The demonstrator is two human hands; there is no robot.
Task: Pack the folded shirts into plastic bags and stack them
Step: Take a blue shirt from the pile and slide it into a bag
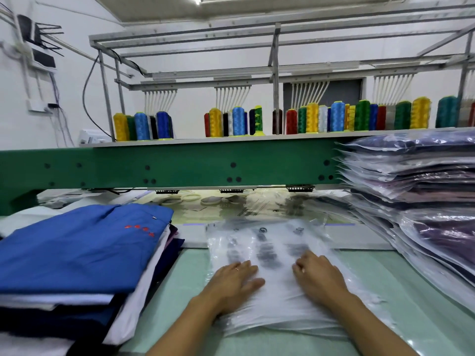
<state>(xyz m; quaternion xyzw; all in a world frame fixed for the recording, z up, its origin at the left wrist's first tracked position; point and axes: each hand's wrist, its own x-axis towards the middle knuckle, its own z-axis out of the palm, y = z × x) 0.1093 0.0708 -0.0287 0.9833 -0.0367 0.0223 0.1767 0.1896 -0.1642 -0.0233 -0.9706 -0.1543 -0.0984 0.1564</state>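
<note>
To the left of the left hand lies a stack of folded shirts (84, 247). A blue one with small red stitching is on top, with white and dark navy ones beneath it. The stack's near edge comes close to the left forearm without touching it.

The left hand (232, 286) lies flat, palm down. Its fingers are straight and slightly spread, pressing on the near left part of a pile of empty plastic bags (272, 242). The bags are clear with blurred dark print, and they lie on the pale green table (401, 283) directly under and ahead of both hands.

The right hand (318, 276) is set apart from the left and rests on the same pile, near its right side. Its fingers are bent at the knuckles with the tips tucked down against the plastic. Whether they pinch a layer or only press on it cannot be told.

To the right of the right hand, and well apart from it, rises a tall stack of bagged shirts (416, 191). These are dark garments in glossy clear bags, and the bag edges fan out toward the hands.

Beyond both hands a green machine beam (180, 165) runs across the view. Above it, a shelf holds a row of thread spools (239, 122) in yellow, blue, green and red.
</note>
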